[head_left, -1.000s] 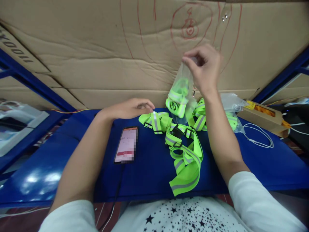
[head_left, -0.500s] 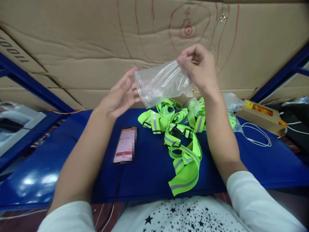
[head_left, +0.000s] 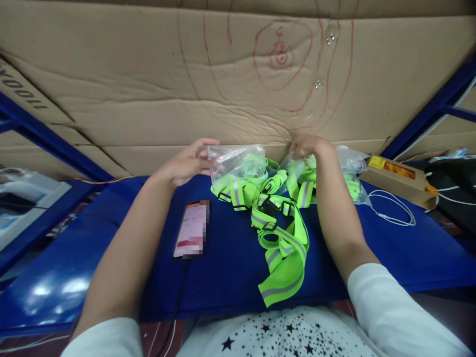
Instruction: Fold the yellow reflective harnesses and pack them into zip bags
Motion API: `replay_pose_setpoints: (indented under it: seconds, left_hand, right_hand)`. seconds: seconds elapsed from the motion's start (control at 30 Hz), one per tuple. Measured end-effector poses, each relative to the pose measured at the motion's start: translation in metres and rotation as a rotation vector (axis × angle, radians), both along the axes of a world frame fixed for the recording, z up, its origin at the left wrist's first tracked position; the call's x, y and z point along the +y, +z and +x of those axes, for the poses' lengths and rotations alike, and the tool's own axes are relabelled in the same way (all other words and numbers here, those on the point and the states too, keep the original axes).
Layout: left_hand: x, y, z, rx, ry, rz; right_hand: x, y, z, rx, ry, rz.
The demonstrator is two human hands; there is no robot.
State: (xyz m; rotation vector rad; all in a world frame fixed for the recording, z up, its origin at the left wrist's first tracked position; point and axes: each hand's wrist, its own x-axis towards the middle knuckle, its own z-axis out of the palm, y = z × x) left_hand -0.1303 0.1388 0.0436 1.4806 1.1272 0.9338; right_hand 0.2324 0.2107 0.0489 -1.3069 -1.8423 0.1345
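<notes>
A clear zip-lock plastic bag (head_left: 232, 161) hangs from my left hand (head_left: 186, 163), whose fingers grip its left edge. The bag's right part lies over the neon green reflective straps (head_left: 280, 228), which carry grey stripes and black buckles. At the back of the heap, close to the cardboard, is my right hand (head_left: 310, 145) with its fingers curled downward. Just below these fingers lies another clear plastic bag (head_left: 293, 171) among the straps. Whether the right fingertips pinch that bag cannot be made out.
A phone (head_left: 191, 229) with a cable lies left of the straps on the blue table (head_left: 226, 267). To the right are a bagged strap (head_left: 355, 186), a coiled white cable (head_left: 396, 210) and a cardboard box (head_left: 397, 181). A cardboard wall (head_left: 130, 89) stands behind.
My right hand has let go of the zip-lock bag and moved down to the back of the straps. My left hand has lowered the bag onto the heap. The view has tilted slightly upward.
</notes>
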Motion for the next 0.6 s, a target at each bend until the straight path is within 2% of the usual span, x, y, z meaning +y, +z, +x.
replay_pose_setpoints:
  seconds: [0.07, 0.13, 0.23, 0.3, 0.37, 0.47, 0.53, 0.6]
  left_hand:
    - [0.002, -0.004, 0.0, 0.123, -0.009, -0.003]
    - [0.003, -0.006, 0.0, 0.192, 0.023, 0.0]
    - [0.003, -0.009, 0.001, 0.182, 0.067, 0.002]
    - [0.004, -0.011, 0.001, 0.156, 0.031, -0.021]
    - [0.006, -0.012, -0.001, 0.09, -0.028, -0.046]
    - [0.013, -0.014, -0.007, -0.052, -0.071, -0.069]
    - [0.019, -0.014, -0.012, -0.109, -0.073, -0.096]
    - [0.022, -0.012, -0.016, -0.084, -0.111, -0.077]
  right_hand:
    - [-0.006, 0.011, -0.002, -0.043, -0.013, -0.045]
    - [-0.019, 0.03, -0.003, -0.008, -0.022, 0.015]
    - [-0.041, 0.055, -0.013, 0.25, 0.026, 0.24]
    - [-0.049, 0.061, -0.026, 0.393, 0.101, 0.272]
    - [-0.048, 0.054, -0.043, 0.383, 0.16, 0.186]
    - [-0.034, 0.03, -0.065, 0.169, 0.183, -0.036]
    - [-0.024, 0.015, -0.076, 0.049, 0.118, -0.135]
    - [-0.02, 0.005, -0.085, 0.006, 0.034, -0.154]
